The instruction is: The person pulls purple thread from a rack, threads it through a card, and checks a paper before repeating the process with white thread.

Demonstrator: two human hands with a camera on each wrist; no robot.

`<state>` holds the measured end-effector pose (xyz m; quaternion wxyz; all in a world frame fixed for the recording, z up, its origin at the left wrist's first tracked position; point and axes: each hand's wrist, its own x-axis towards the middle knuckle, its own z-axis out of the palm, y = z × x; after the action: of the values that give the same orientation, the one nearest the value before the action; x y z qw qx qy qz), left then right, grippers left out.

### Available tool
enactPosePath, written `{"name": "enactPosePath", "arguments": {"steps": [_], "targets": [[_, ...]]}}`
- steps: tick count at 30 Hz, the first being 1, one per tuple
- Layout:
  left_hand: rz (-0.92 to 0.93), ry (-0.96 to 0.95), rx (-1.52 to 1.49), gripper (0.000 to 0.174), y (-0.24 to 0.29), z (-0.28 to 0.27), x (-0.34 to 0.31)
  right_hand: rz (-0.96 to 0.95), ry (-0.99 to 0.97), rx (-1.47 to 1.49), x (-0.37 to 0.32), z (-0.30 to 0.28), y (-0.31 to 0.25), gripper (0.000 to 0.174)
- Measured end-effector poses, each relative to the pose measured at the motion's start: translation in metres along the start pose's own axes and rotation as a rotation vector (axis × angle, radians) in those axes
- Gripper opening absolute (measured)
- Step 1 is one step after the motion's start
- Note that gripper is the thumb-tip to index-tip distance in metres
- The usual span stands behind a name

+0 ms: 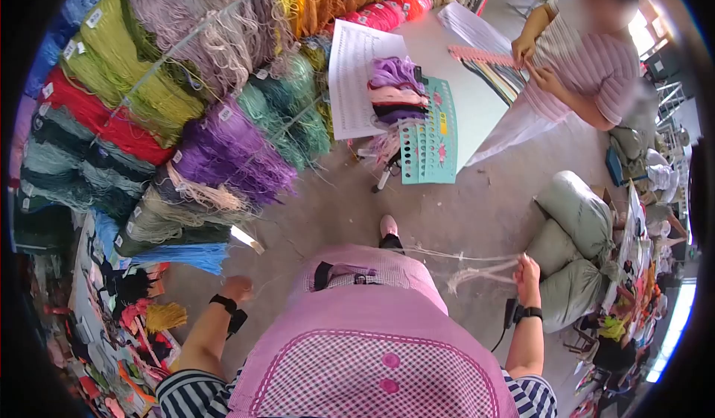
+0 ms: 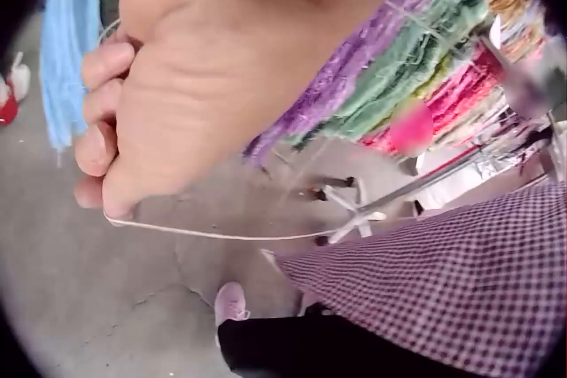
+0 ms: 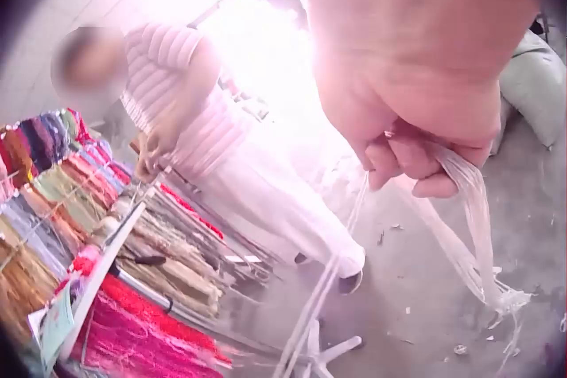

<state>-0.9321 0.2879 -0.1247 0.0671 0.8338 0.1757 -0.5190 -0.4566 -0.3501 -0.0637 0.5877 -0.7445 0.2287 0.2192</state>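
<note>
My right hand [image 1: 527,273], out to the right of the apron, grips a bundle of pale thread [image 1: 484,273]. In the right wrist view a looped part of this thread bundle [image 3: 480,227] hangs below the curled fingers [image 3: 434,186], while other strands run down and away to the left. On the other side, my left hand [image 1: 238,289] is held low with fingers bent. Its wrist view shows a thin pale thread [image 2: 213,235] drawn from the thumb side of that hand toward the right. Between the hands, strands stretch across in front of the pink apron [image 1: 365,306].
Hanks of coloured thread [image 1: 231,146] hang on racks at left and ahead. A table [image 1: 477,131] bears a turquoise thread card [image 1: 439,146], printed sheets [image 1: 357,53] and small skeins [image 1: 395,75]. Another person [image 1: 588,60] stands beyond it. Stuffed sacks [image 1: 573,232] lie at right.
</note>
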Motion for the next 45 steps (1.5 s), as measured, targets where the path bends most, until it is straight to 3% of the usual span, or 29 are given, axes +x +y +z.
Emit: {"name": "enactPosePath", "arguments": {"steps": [2, 3, 4, 7, 9, 11, 13, 15, 16, 20, 22, 23, 25, 27, 28, 29, 31, 32, 34, 36, 37, 39, 41, 43, 44, 45], "targets": [[0.234, 0.276, -0.188, 0.022, 0.021, -0.025, 0.014, -0.025, -0.175, -0.013, -0.022, 0.051, -0.032, 0.018], [0.362, 0.363, -0.422, 0.024, 0.046, -0.069, 0.003, -0.033, -0.26, -0.006, -0.039, 0.091, -0.05, 0.017], [0.501, 0.395, -0.605, 0.023, 0.078, -0.125, -0.018, -0.044, -0.228, -0.035, -0.062, 0.14, -0.065, 0.015], [1.005, 0.372, -0.938, 0.022, 0.144, -0.236, -0.049, -0.158, -0.676, -0.008, -0.102, 0.24, -0.08, 0.018], [0.944, 0.086, -1.116, 0.02, 0.162, -0.297, -0.088, -0.233, -0.84, -0.03, -0.15, 0.301, -0.1, 0.022], [0.992, 0.122, -1.245, 0.02, 0.16, -0.324, -0.096, -0.301, -0.952, 0.039, -0.168, 0.33, -0.109, 0.023], [1.04, 0.162, -1.366, 0.019, 0.153, -0.338, -0.097, -0.118, -1.134, 0.05, -0.178, 0.337, -0.126, 0.026], [0.889, 0.56, -1.286, 0.02, 0.133, -0.338, -0.089, -0.14, -1.156, 0.016, -0.18, 0.333, -0.137, 0.026], [0.804, 0.655, -1.195, 0.021, 0.118, -0.335, -0.074, -0.109, -1.187, 0.049, -0.18, 0.327, -0.144, 0.026], [0.642, 0.67, -1.136, 0.018, 0.073, -0.313, -0.044, 0.036, -1.229, 0.184, -0.174, 0.303, -0.164, 0.025], [0.472, 0.967, -0.648, 0.011, 0.06, -0.298, -0.023, 0.101, -1.239, 0.221, -0.169, 0.293, -0.172, 0.024], [0.465, 0.965, -0.651, 0.011, 0.062, -0.292, -0.016, 0.082, -1.179, 0.222, -0.167, 0.29, -0.174, 0.023], [0.173, 1.659, -0.144, 0.018, 0.064, -0.277, -0.014, 0.068, -1.143, 0.222, -0.168, 0.295, -0.18, 0.023], [0.361, 1.525, -0.482, 0.023, 0.091, -0.281, -0.028, 0.035, -0.991, 0.074, -0.18, 0.302, -0.188, 0.027], [0.589, 1.264, -0.798, 0.022, 0.113, -0.287, -0.05, 0.058, -1.044, 0.052, -0.179, 0.306, -0.188, 0.029], [0.723, 0.678, -1.119, 0.023, 0.131, -0.298, -0.077, 0.072, -1.069, 0.037, -0.184, 0.313, -0.19, 0.029], [1.028, 0.089, -1.132, 0.034, 0.154, -0.307, -0.078, 0.155, -1.173, -0.011, -0.194, 0.322, -0.192, 0.028], [1.02, 0.098, -1.141, 0.034, 0.16, -0.31, -0.081, 0.154, -1.275, -0.016, -0.191, 0.322, -0.188, 0.029], [1.205, 0.161, -1.452, 0.045, 0.177, -0.313, -0.089, 0.097, -1.3, -0.037, -0.199, 0.322, -0.189, 0.029], [1.418, 0.191, -1.747, 0.058, 0.194, -0.322, -0.097, -0.016, -1.273, -0.073, -0.203, 0.321, -0.193, 0.029], [1.451, 0.164, -1.732, 0.058, 0.197, -0.327, -0.102, -0.031, -1.239, -0.074, -0.207, 0.323, -0.193, 0.029], [1.358, 0.077, -1.859, 0.058, 0.187, -0.333, -0.116, -0.155, -1.052, 0.026, -0.211, 0.328, -0.189, 0.027], [1.343, 0.133, -1.794, 0.056, 0.184, -0.34, -0.123, -0.245, -1.05, 0.016, -0.2, 0.326, -0.191, 0.023], [1.214, 0.452, -1.569, 0.051, 0.183, -0.346, -0.129, -0.427, -1.043, -0.023, -0.198, 0.327, -0.194, 0.017], [1.097, 0.528, -1.554, 0.048, 0.183, -0.349, -0.133, -0.39, -1.031, -0.026, -0.199, 0.324, -0.198, 0.015], [1.103, 0.527, -1.545, 0.048, 0.183, -0.349, -0.132, -0.396, -1.026, -0.021, -0.198, 0.324, -0.197, 0.015]]}}
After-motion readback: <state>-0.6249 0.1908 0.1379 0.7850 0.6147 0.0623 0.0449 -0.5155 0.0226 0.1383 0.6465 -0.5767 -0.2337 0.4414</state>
